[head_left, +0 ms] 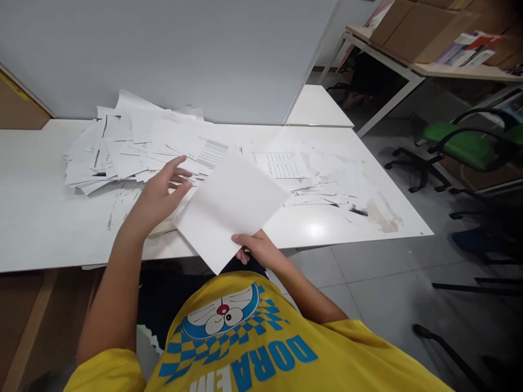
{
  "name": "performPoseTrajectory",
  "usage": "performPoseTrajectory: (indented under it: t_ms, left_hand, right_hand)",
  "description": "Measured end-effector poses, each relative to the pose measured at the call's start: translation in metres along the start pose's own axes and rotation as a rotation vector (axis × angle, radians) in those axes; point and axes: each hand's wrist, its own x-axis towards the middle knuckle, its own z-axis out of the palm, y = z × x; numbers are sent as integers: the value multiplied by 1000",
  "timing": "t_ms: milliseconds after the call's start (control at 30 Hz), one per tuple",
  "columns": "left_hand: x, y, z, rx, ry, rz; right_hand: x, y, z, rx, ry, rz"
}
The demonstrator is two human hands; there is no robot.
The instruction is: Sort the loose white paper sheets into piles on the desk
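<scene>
My right hand pinches a blank white sheet of paper by its near edge, thumb on top. The sheet is tilted above the desk's front edge. To its left, my left hand hovers with its fingers apart and holds nothing. Beyond that hand lies a messy heap of loose papers, some printed. A second, lower spread of papers lies to the right, with a handwritten-looking lined page on it. Part of that spread is hidden behind the sheet.
The white desk runs along a grey partition at the back. A pale flat object, partly covered, sits near the front edge. At the right are a green chair and another table with cardboard boxes.
</scene>
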Motion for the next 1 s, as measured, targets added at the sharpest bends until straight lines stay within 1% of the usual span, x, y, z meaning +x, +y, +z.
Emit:
performPoseTrajectory:
  t_ms: [67,133,167,200,267,367,467,567,667,800,833,900,967,1000]
  left_hand:
    - [-18,-12,-9,77,57,-24]
    - [-37,-22,-10,161,38,-60]
    - [-45,-27,-8,200,12,-66]
    - [-52,-32,-3,238,-14,-62]
    - [-59,-40,9,317,-51,-34]
    - [-60,-50,26,443,-73,16]
    - [-59,-55,34,509,-72,35]
    - [-59,-56,37,553,-90,7]
    - [-60,-55,42,618,-111,-14]
    - [-61,-55,45,657,-130,25]
    - [-62,-55,45,655,-119,38]
    - [-65,-57,44,649,-52,54]
    - [-68,-60,43,634,55,78]
    - [-70,-62,42,623,109,97]
  right_hand:
    - [-9,16,13,167,156,-2]
    - [-16,29,27,283,280,15]
    - [-19,34,34,311,315,33]
    - [-20,39,42,324,327,51]
    - [-19,47,55,315,300,84]
    - [-13,58,66,267,245,104]
    - [-9,68,68,226,247,96]
    - [-7,73,66,206,261,78]
    - [-6,72,67,185,272,60]
    - [-3,68,71,131,235,12]
    - [-3,68,72,109,226,-2]
    - [-4,67,70,55,238,-42]
    - [-7,64,58,-58,303,-143]
    - [-7,60,48,-145,346,-218]
